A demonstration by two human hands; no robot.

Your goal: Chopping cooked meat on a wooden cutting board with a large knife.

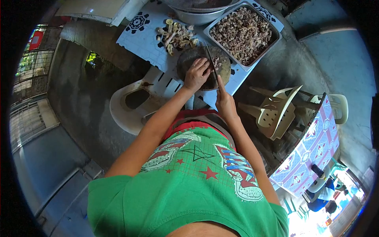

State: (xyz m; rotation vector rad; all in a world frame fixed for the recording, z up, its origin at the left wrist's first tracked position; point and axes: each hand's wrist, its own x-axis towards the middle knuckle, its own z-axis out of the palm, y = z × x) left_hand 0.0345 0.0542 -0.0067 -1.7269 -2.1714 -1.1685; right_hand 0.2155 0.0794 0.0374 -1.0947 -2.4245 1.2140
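A round wooden chopping board point(223, 69) lies on a table with a patterned cover point(136, 41). My right hand point(225, 102) grips a long-bladed knife point(211, 59), its blade over the board. Beside the blade, my left hand point(197, 74) rests on the board with bent fingers; whatever lies under them is hidden. Small chopped pieces of what looks like meat point(217, 62) sit right of the blade. Beyond the board stands a metal tray point(248, 67) full of finely chopped food point(241, 34). A loose pile of pale, uncut-looking pieces point(177, 35) lies on the cover at the upper left.
A metal basin point(198, 17) with a mesh strainer on top stands at the table's far edge. A white plastic chair point(121, 118) is close on the left. Stacked plastic chairs point(275, 115) and a second table point(308, 154) are on the right. People point(325, 195) are at the lower right.
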